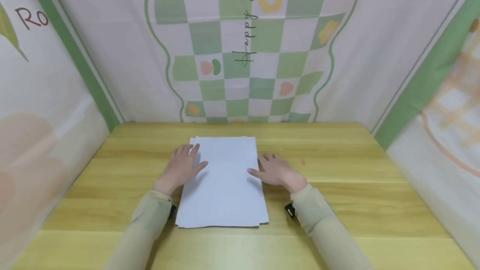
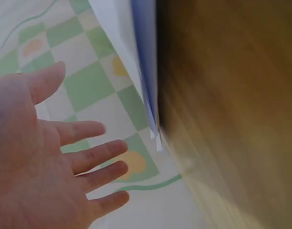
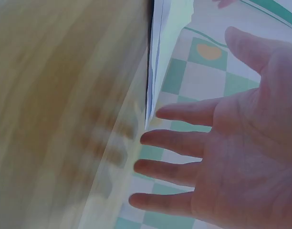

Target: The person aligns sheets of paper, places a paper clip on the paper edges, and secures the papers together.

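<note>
A stack of white paper (image 1: 225, 191) lies on the wooden table, its sheets slightly out of line at the corners. Over its left edge is my left hand (image 1: 181, 166), fingers spread and thumb reaching above the top sheet. My right hand (image 1: 275, 170) is at the right edge, its thumb overlapping the paper in the head view. In the left wrist view the left palm (image 2: 36, 148) faces the camera with nothing in it, beside the stack's edge. The right wrist view shows straight, parted fingers (image 3: 179, 143) near the paper's edge, holding nothing.
The wooden table (image 1: 356, 211) extends on both sides of the stack. Behind it hangs a green-and-white checked cloth (image 1: 249, 41) with flowers and lettering. Printed cloth walls close in the left and right sides. A dark device (image 1: 290, 210) sits at the right wrist.
</note>
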Tool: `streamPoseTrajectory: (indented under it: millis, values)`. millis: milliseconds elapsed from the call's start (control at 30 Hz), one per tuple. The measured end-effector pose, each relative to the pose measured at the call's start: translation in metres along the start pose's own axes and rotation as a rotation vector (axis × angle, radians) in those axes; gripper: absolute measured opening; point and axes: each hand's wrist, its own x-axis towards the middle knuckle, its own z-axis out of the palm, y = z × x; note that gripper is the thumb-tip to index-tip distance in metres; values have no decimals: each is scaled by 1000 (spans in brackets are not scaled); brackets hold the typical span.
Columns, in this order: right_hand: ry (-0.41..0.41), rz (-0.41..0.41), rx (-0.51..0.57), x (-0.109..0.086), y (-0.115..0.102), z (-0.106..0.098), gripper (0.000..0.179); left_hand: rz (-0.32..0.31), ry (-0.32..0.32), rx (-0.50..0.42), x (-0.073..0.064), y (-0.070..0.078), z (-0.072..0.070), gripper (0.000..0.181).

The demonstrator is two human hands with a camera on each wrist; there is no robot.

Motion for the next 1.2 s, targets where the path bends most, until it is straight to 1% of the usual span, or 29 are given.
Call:
streamPoseTrajectory:
  millis: [167,300,500,667,767,867,933,1000,1133,1200]
  values:
    - [-33,14,30,2,-4,-4,84,-37,-45,10,3,-6,-2,70]
    - [-40,28,44,3,-7,-4,83,-63,-83,15,3,-9,-3,71]
    - [10,38,33,3,-11,-2,79,-87,-137,24,-1,-8,-8,70]
    - [54,47,23,5,-13,2,75,-104,-179,12,-4,-11,-7,68]
    - [64,58,22,5,-14,3,72,-111,-188,0,-5,-11,-6,68]
    - [55,63,35,6,-15,3,71,-120,-201,-4,-6,-12,-5,69]
    - [49,67,67,6,-17,3,69,-125,-210,-8,-6,-12,-6,70]
    - [48,76,123,6,-19,2,67,-131,-218,-13,-6,-12,-6,70]
    - [53,118,250,7,-23,0,49,-133,-228,-43,-6,-15,-6,68]
    - [49,138,304,7,-24,-1,45,-131,-236,-67,-6,-17,-6,67]
